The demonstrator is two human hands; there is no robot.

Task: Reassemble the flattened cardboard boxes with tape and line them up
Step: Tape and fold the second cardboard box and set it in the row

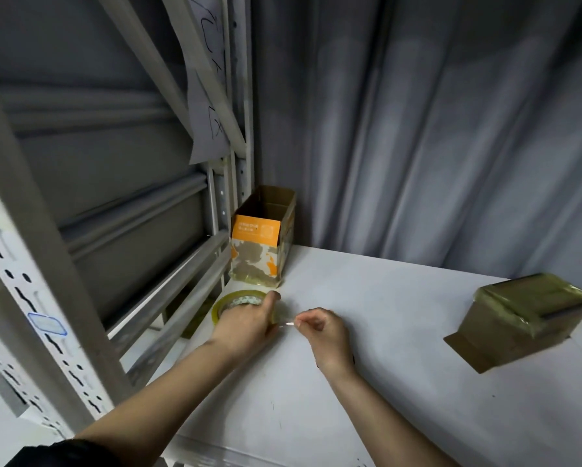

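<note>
Both my forearms reach fwd over a white flat surface [401, 332]. My left hand [246, 326] lies on top of a yellowish see-through roll of packing tape [240, 303], which sits flat near the surface's left edge; fingers curl over the roll w/ the thumb pointing up toward the far side. My right hand [323, 333] is just right of it, knuckles up, thumb & forefinger pinching the loose end of the tape, a short clear strip running from the roll to my fingertips. A dark sleeve [63, 453] shows at my left elbow, bottom left.

Just beyond the roll stands an open-topped brown cardboard box with an orange label [259, 244], upright in the back left corner, its lower front patchy w/ torn print & old tape. The label has small white text, too blurred to read. Well to the right sits a second brown cardboard box wrapped in shiny tape [522, 318], tilted, one flap sticking out at its base.

Left: a white metal shelving rack [47, 264] w/ slotted uprights. A sheet of paper [205, 106] hangs on it w/ black handwritten marks; can't make them out. A grey curtain [451, 129] hangs behind.
</note>
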